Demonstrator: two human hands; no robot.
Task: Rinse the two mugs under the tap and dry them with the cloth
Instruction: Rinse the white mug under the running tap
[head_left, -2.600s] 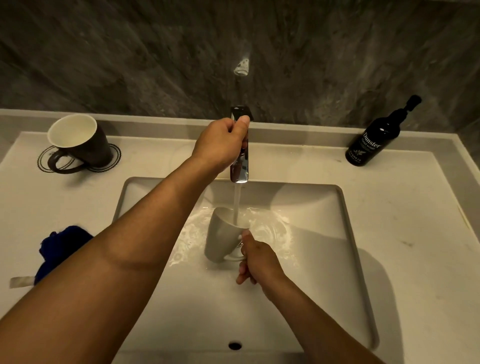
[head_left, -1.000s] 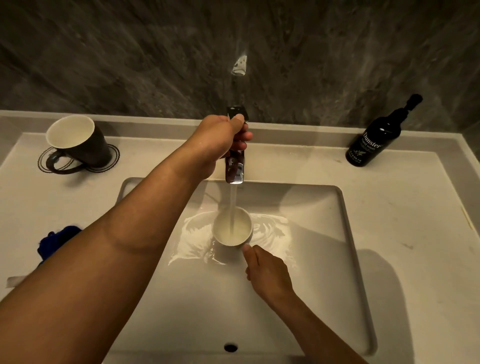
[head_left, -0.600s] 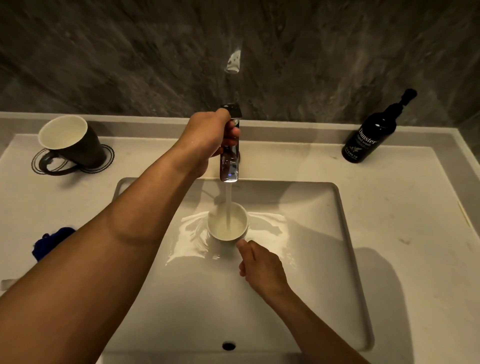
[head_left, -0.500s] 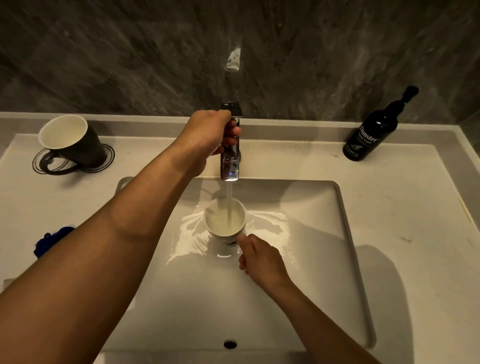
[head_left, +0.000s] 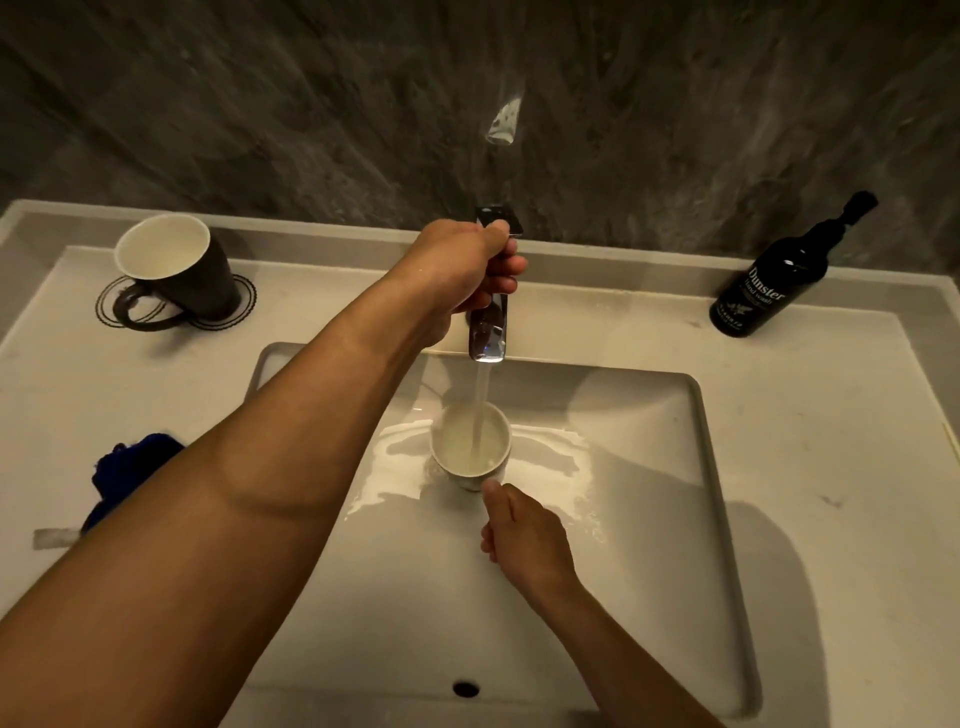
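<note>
1. At the far left of the pale stone surface (head_left: 810, 467) stands the dark glazed ceramic mug with a cream inside (head_left: 174, 270), upright on a round line-patterned coaster (head_left: 228, 312), its loop handle turned toward the viewer. It looks untouched and probably awaits its rinse. It is likely hard, brittle and fairly weighty; the handle is the obvious place to take it.
2. Nearer the viewer on the left, the dark blue crumpled cloth (head_left: 132, 462) lies on the surface, partly hidden behind the left forearm. It is soft and limp, so it should bunch easily into a mug.
3. The left hand (head_left: 462, 270) reaches across to the chrome tap (head_left: 488, 332), fingers curled round its lever at the top. Water runs from the spout.
4. Directly under the stream, inside the white rectangular sink (head_left: 691, 519), the small pale ceramic mug (head_left: 470, 447) is held upright and is filling. Wet glaze will be slippery, and a drop onto the basin could chip it.
5. The right hand (head_left: 524, 535) holds this mug from its near side; the fingers are curled, apparently round the handle, though the handle itself is hidden.
6. At far right stands a black hand-wash bottle with a pump top (head_left: 769, 280).
</note>
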